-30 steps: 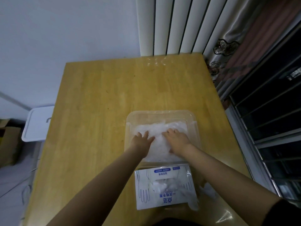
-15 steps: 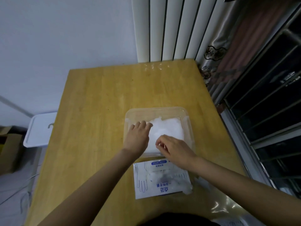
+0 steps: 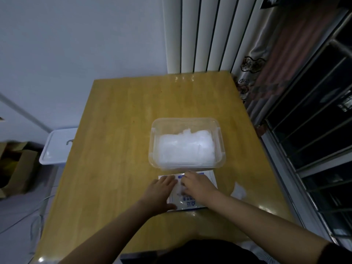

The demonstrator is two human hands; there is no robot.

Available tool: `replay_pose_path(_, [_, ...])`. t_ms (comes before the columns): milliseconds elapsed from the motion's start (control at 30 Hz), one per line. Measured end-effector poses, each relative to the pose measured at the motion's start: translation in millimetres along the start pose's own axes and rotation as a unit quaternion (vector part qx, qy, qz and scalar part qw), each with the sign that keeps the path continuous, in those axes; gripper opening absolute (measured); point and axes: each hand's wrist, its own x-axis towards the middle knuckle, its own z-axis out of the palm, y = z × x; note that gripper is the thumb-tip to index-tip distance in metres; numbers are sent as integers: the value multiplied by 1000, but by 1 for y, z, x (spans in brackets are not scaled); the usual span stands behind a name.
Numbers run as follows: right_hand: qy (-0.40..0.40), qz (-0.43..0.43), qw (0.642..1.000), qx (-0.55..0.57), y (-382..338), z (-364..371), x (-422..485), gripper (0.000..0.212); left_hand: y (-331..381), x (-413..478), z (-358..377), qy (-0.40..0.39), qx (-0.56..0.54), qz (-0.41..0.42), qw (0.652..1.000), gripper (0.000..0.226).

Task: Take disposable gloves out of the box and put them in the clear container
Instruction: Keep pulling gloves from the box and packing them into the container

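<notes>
The clear container [image 3: 186, 120] stands mid-table with a white heap of disposable gloves [image 3: 185, 147] inside. Just in front of it lies the flat white-and-blue glove box [image 3: 190, 205], with crumpled gloves showing at its opening [image 3: 178, 191]. My left hand [image 3: 159, 192] rests flat on the box's left part, fingers straight. My right hand [image 3: 199, 185] is on the box's middle, its fingers curled down onto the gloves at the opening. Both hands hide most of the box top.
A loose crumpled glove [image 3: 239, 190] lies on the wooden table [image 3: 118, 130] right of the box. A white lidded bin [image 3: 57, 147] and cardboard boxes [image 3: 13, 168] stand on the floor to the left. A window frame runs along the table's right.
Both hands have left the container, where they pressed the glove heap, and drawn back toward me onto the glove box. The camera view has tilted upward.
</notes>
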Motion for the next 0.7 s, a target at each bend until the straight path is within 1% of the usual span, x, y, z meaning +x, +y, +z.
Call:
replay_pose_path(33, [1, 4, 1000, -3, -2, 3, 1, 22, -1, -1, 2, -8, 4, -6, 1000, 86])
replay_pose_path(100, [8, 13, 1000, 7, -5, 5, 2, 21, 1, -3, 5, 11, -1, -5, 1000, 90])
replay_pose_path(233, [46, 11, 999, 23, -4, 2, -1, 18, 3, -4, 7, 43, -23, -16, 999, 88])
replay_pose_path(400, [107, 6, 993, 50, 5, -12, -16, 8, 5, -3, 8, 41, -19, -32, 999, 86])
replay_pose_path(500, [176, -4, 980, 88, 8, -31, -30, 7, 8, -3, 5, 37, -11, -36, 999, 85])
replay_pose_path(633, [290, -8, 951, 110, 4, -72, -36, 13, 9, -3, 4, 17, -12, -36, 999, 86])
replay_pose_path(700, [327, -5, 937, 125, 3, -93, -35, 16, 7, -3, 1, -3, -28, -33, 999, 85])
